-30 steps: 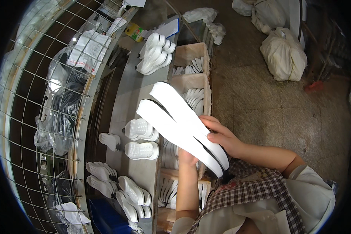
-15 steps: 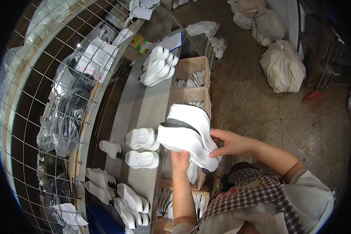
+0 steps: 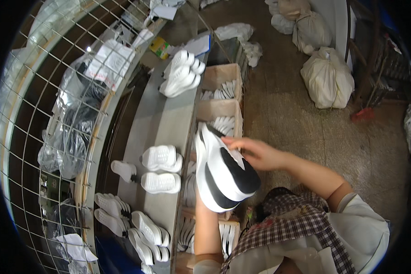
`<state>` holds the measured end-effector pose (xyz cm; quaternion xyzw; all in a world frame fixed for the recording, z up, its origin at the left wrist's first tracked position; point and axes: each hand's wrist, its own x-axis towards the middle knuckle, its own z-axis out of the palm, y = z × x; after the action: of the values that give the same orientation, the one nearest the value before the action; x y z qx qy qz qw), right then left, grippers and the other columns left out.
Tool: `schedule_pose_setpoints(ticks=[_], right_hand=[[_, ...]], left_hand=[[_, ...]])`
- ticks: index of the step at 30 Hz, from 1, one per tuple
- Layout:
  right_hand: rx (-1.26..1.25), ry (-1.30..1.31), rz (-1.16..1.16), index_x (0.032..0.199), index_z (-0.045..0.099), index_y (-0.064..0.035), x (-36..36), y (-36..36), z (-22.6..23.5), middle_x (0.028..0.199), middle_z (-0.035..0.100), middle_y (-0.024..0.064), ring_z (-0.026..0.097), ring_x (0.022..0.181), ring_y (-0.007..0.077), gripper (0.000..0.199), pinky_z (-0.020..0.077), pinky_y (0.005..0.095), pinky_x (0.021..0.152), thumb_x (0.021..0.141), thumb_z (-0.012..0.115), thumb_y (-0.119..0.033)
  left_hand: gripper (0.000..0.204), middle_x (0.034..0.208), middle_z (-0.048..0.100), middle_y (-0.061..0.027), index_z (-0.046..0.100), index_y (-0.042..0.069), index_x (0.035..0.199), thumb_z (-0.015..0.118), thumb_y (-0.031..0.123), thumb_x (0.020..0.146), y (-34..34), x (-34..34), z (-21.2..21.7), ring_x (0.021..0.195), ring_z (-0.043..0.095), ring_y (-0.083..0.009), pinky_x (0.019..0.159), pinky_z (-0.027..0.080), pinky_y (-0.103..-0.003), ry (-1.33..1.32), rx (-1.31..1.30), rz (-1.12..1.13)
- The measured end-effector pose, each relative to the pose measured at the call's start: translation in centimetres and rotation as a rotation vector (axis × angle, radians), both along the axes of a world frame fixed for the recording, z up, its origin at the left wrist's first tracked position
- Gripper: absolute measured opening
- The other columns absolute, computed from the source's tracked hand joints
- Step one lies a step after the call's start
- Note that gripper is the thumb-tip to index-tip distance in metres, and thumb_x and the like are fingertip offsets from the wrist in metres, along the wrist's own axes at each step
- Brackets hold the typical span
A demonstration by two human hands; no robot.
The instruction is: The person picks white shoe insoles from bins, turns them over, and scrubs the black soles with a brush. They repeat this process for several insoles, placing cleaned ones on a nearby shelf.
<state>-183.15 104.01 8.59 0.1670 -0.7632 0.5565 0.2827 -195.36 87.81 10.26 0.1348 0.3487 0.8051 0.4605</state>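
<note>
A pair of white shoe soles (image 3: pixel 223 171) with black patches on the undersides is held up in front of me, beyond the bench's right edge. The soles lie against each other, and their black-and-white undersides face up and right. My left forearm (image 3: pixel 208 230) rises from below to the soles; they hide the fingers that support them. On their upper right side, my right hand (image 3: pixel 260 154) has its fingers stretched out, the tips at the sole's edge.
On the grey bench (image 3: pixel 155 123) sit stacked white soles (image 3: pixel 181 75), a middle group (image 3: pixel 160 182) and a nearer group (image 3: pixel 146 230). Bins of soles (image 3: pixel 220 109) line its right side. Wire mesh (image 3: pixel 68 91) stands left. Stuffed sacks (image 3: pixel 328 77) rest on the floor.
The soles have turned over from showing white sides to showing black-patched undersides. My left hand has gone behind them, and my right hand has shifted up along them with its fingers extended.
</note>
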Motion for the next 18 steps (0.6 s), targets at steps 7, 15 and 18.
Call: schedule_pose_setpoints(ticks=[7, 15, 18], right_hand=[[-0.531, -0.38, 0.274, 0.123, 0.047, -0.0048, 0.3, -0.1, 0.4, 0.124, 0.052, 0.0079, 0.049, 0.113, 0.0154, 0.032, 0.0388, 0.0307, 0.095, 0.093, 0.045, -0.017], [-0.655, -0.387, 0.307, 0.129, 0.04, -0.0062, 1.0, -1.7, 0.6, 0.129, 0.047, 0.0108, 0.039, 0.127, 0.0217, 0.043, 0.0297, 0.0364, 0.106, 0.09, 0.051, -0.02], [-0.637, -0.341, 0.338, 0.132, 0.035, -0.0079, 1.0, -2.0, 0.1, 0.134, 0.041, 0.011, 0.034, 0.131, 0.0243, 0.049, 0.0277, 0.0388, 0.107, 0.089, 0.053, -0.02]], left_hand=[[0.04, 0.11, 0.056, -0.0123, 0.039, 0.007, 0.128, 0.055, 0.012, 0.092, -0.5, 2.0, 1.0, 0.092, 0.062, -0.0234, 0.075, 0.056, -0.035, 0.171, -0.133, 0.141], [0.044, 0.114, 0.054, -0.0105, 0.036, 0.009, 0.128, 0.057, 0.008, 0.089, -0.6, 1.8, 0.1, 0.097, 0.06, -0.0218, 0.077, 0.056, -0.034, 0.356, -0.099, 0.195], [0.043, 0.112, 0.055, -0.01, 0.036, 0.008, 0.127, 0.056, 0.007, 0.09, -0.6, 1.9, 0.0, 0.096, 0.061, -0.021, 0.076, 0.055, -0.032, 0.283, -0.151, 0.287]])
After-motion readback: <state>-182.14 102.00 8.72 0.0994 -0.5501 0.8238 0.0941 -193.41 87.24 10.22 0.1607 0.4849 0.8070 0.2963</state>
